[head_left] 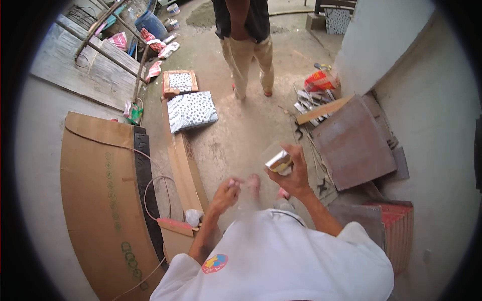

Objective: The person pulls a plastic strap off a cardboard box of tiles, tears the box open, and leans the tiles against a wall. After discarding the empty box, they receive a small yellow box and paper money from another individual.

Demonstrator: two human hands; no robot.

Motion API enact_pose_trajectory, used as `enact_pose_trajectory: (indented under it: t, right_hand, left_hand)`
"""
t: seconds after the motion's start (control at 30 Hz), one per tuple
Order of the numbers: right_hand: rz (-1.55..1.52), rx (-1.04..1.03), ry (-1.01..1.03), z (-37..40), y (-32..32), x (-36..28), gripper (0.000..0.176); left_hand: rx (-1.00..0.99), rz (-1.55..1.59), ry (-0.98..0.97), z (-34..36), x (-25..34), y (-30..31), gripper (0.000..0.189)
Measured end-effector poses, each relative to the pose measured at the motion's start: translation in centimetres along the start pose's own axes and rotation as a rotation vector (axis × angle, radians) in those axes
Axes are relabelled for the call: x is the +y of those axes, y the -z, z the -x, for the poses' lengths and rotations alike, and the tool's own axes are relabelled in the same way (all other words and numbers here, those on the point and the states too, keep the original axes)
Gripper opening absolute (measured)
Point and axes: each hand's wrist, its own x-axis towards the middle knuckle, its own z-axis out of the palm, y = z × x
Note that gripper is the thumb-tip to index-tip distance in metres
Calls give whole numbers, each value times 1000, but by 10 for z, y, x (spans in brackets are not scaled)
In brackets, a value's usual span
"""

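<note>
My right hand [296, 175] is raised in front of my body, thumb and fingers closed around a small silver-and-yellow packet [279, 160]. Part of the packet is covered by the fingers, and I cannot read it. Lower and to the left, my left hand [226, 194] is held with its fingers curled together near my waist. Whatever may be pinched in it is too small to make out. Both hands are in the air, apart from each other, above the concrete floor [221, 155].
A person [246, 45] stands facing me. Patterned tiles [193, 111] and a long carton [186, 168] lie left of centre. A large flat carton [100, 200] leans by the left wall. Brown tiles [351, 143], metal offcuts [309, 105] and stacked red-edged tiles [399, 231] are on the right.
</note>
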Motion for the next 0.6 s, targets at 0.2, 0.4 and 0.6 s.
enact_pose_trajectory:
  t: [0.2,0.4,0.6]
  right_hand:
    - [-3,-5,283,1,-10,-30,82]
    - [57,24,177,30,-27,-51,82]
    - [97,39,50,62,-67,-65,81]
  left_hand:
    - [-113,253,-150,22,47,-18,30]
    - [-207,320,-154,26,48,-14,32]
    - [-303,401,-99,42,34,13,40]
